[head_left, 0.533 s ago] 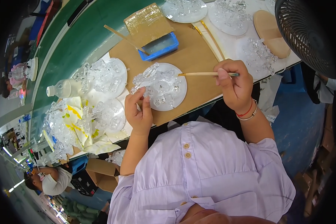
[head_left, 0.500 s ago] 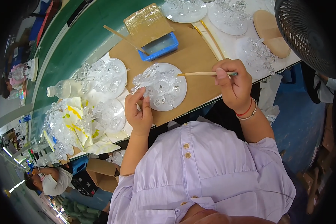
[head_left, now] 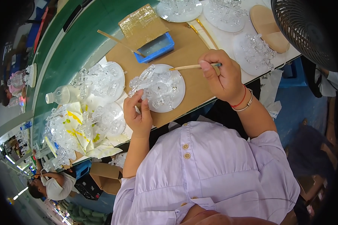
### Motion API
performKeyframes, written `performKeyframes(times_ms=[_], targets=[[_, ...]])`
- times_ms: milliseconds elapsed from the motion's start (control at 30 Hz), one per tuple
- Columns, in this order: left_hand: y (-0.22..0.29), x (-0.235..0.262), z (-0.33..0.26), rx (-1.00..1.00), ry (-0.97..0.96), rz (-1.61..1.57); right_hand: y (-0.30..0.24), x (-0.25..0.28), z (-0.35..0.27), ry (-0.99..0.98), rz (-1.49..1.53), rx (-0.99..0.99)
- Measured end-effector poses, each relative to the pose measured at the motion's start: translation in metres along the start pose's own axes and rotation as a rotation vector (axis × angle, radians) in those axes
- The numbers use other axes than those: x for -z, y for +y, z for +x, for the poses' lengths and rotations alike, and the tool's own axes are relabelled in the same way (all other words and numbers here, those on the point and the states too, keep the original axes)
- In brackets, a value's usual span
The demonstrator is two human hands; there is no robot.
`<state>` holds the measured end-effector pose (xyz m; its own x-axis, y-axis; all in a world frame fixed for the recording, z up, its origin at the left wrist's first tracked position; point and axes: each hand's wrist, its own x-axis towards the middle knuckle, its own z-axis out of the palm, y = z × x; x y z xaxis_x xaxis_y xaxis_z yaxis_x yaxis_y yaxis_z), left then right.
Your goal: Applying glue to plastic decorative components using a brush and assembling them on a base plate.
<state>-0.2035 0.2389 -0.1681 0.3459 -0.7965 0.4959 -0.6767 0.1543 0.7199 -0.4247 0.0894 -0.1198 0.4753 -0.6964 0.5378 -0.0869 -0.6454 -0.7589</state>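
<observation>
Clear crystal ornament (head_left: 148,80): on the round white plate (head_left: 174,99), between your hands.
Left hand (head_left: 138,114): grasping the ornament's near edge.
Right hand (head_left: 223,77): clenched around a thin wooden stick (head_left: 186,67).

Bare brown board (head_left: 191,45) lies open between the round disc of clear glass pieces (head_left: 162,88) and the blue tray (head_left: 156,48). To the left, further glass-laden discs (head_left: 105,80) and a plastic bottle (head_left: 62,94) crowd the path. To the right, a glass-covered plate (head_left: 253,52) and a fan (head_left: 308,26) block it. The green belt (head_left: 79,41) appears unobstructed.
</observation>
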Motion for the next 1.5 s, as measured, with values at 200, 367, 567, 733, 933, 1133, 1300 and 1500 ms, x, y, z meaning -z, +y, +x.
performKeyframes(times_ms=[200,367,567,733,933,1133,1300,1500], targets=[[0.001,0.000,-0.001,0.012,0.006,0.001,-0.003,0.009,-0.004,-0.034,-0.023,0.025],[0.001,0.000,0.000,0.013,-0.002,0.004,-0.012,0.018,-0.017,-0.089,0.013,-0.016],[0.000,0.001,-0.003,0.082,-0.023,-0.057,-0.015,0.018,-0.020,-0.057,0.018,0.059],[0.001,0.000,-0.001,0.055,-0.010,-0.033,-0.016,0.015,-0.023,-0.071,0.024,0.126],[0.001,0.000,-0.001,0.020,0.012,0.001,-0.024,0.016,-0.028,-0.064,-0.024,0.181],[0.004,0.001,-0.002,0.035,0.022,0.006,-0.029,0.015,-0.034,-0.083,-0.101,0.261],[0.007,0.005,-0.004,0.055,0.018,0.002,-0.029,0.013,-0.036,-0.083,-0.080,0.258],[0.012,0.009,-0.006,0.085,-0.009,0.007,-0.031,0.011,-0.035,-0.113,-0.087,0.268]])
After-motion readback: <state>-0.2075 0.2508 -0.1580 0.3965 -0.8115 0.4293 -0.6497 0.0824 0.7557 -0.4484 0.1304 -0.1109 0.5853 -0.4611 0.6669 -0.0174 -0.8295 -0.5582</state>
